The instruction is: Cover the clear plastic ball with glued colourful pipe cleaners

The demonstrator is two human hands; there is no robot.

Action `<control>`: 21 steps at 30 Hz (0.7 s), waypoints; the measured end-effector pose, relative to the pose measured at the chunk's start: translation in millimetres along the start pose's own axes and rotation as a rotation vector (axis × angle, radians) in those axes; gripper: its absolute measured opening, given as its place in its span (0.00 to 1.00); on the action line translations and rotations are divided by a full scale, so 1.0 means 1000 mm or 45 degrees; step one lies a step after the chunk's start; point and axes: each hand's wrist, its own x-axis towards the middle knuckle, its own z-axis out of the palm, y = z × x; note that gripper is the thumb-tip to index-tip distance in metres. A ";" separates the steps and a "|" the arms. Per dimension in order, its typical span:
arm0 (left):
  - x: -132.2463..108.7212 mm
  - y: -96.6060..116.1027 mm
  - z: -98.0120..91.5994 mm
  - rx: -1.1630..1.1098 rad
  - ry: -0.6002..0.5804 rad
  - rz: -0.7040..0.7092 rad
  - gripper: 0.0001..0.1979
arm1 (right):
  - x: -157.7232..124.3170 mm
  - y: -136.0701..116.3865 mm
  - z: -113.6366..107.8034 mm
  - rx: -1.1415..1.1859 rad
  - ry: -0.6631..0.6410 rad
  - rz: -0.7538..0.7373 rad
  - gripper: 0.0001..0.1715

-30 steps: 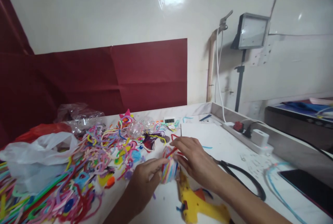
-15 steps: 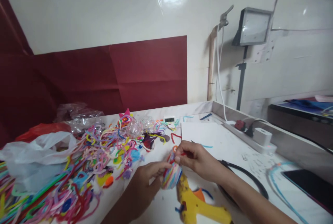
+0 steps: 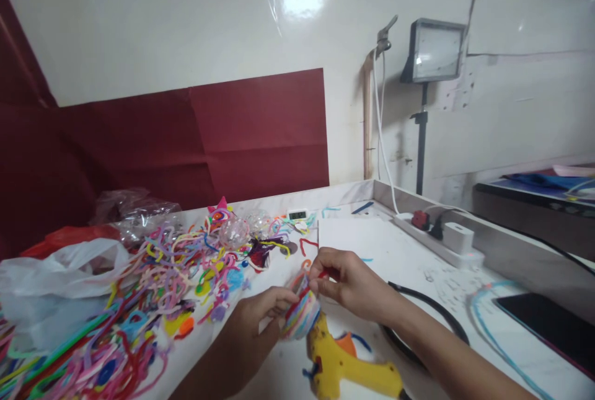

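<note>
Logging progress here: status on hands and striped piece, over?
Left hand holding striped piece. Right hand pinching red strand at its upper end. Yellow glue gun close beside.

Place: a small craft workroom, by the look of it; whether in a home or a business cannot be told.
Table (image 3: 279,369): white, with a raised edge, its left side heaped with bright pipe cleaners (image 3: 158,276) and plastic bags (image 3: 60,288).
Glue gun (image 3: 339,360): yellow, lying at the near side.
Power strip (image 3: 470,260): along the right edge, bearing a white charger (image 3: 458,237).
Lamp (image 3: 437,51): square, on a stand (image 3: 421,152).
Wall (image 3: 162,28): pale and glossy, a dark red sheet (image 3: 264,127) across its lower part.
</note>
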 end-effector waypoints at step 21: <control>-0.008 0.006 0.003 0.430 0.031 0.275 0.12 | -0.003 -0.003 -0.013 0.072 -0.141 -0.158 0.09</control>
